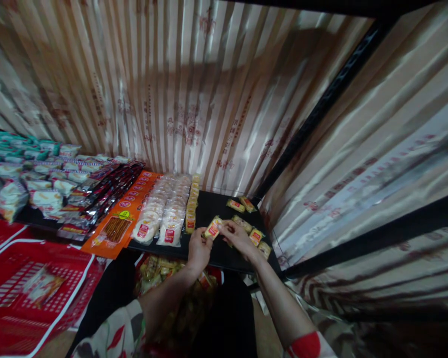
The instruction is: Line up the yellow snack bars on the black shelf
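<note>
A small yellow snack packet (212, 228) with a red label is gripped between both hands above the black shelf (209, 201). My left hand (199, 251) pinches its lower left side, and my right hand (239, 236) has thumb and fingers closed on its right edge. Left of the hands runs a row of like yellow packets (190, 221), standing one behind another. Several loose yellow packets (257, 236) lie around and behind my right hand on the shelf. Below the shelf, between the person's legs, a container holds many more yellow packets (157, 268), partly hidden by my left forearm.
Rows of white round snack packs (169, 231) stand left of the yellow row, beside orange packs (115, 231), dark red packs and white-and-green bags (47, 199). A red basket (69, 278) sits lower left. Black posts (321, 112) and patterned curtains (186, 99) enclose the shelf.
</note>
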Demonstrator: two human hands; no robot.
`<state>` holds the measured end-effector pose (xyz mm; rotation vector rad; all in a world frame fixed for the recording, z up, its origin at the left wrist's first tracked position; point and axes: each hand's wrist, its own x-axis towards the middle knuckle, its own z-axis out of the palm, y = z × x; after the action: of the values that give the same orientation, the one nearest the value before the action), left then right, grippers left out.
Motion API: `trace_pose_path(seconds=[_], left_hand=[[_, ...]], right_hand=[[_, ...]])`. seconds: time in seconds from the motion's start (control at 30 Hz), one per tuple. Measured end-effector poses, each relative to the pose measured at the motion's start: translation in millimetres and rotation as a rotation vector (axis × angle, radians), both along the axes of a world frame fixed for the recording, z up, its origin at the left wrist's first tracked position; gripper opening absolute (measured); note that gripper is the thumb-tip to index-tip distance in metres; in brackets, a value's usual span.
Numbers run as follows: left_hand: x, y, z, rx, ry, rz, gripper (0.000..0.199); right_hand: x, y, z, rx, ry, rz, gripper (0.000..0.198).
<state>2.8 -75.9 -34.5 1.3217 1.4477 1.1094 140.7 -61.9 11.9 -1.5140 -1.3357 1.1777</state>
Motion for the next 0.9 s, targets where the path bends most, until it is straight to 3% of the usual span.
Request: trace_pose_path(seconds=[0.3, 0.5, 0.63, 0.9], left_hand=[[21, 28, 8.7, -0.030, -0.003, 0.013, 0.035], [9, -10, 6.4, 0.107, 0.076, 0.062, 0.054], [-9, -33, -4.9, 0.157, 0.106, 0.065, 0.056], [-33, -26, -29.0, 0.277, 0.132, 0.107, 0.056]], right_hand=[[-11, 16, -17, 0.088, 0.089, -0.050, 0.022], [-25, 16, -19, 0.119, -0.093, 0.022, 0.018], [-46, 9, -27, 0.105, -0.026, 0.093, 0.023], [-73, 13, -49, 0.145, -0.195, 0.081, 0.016]])
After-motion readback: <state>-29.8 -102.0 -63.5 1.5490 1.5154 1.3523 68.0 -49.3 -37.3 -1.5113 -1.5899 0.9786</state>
